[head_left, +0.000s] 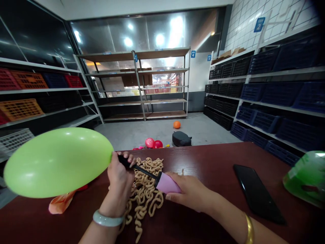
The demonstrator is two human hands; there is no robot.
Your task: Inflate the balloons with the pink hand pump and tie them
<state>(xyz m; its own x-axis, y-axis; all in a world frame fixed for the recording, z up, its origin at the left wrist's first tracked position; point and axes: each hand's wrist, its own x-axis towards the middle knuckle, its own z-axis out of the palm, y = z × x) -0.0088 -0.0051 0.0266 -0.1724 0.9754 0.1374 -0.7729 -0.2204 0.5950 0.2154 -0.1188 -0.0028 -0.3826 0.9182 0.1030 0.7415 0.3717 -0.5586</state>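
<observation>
My left hand [119, 178] is closed round the black nozzle end of a hand pump, where the neck of a large inflated light-green balloon [58, 162] is fitted. The balloon fills the left of the view above the table. My right hand [189, 191] grips the pink barrel of the pump [166, 183], whose thin black rod runs across to my left hand. Under both hands lies a heap of curly tan uninflated balloons [147, 196] on the dark red-brown table [208, 162].
A black phone [256, 193] lies flat at the right, and a green plastic bag [307, 178] sits at the right edge. A limp orange balloon [61, 203] lies under the green one. Pink, red and orange balloons [153, 143] and a black bag [181, 139] are on the floor beyond. Shelves with crates line both sides.
</observation>
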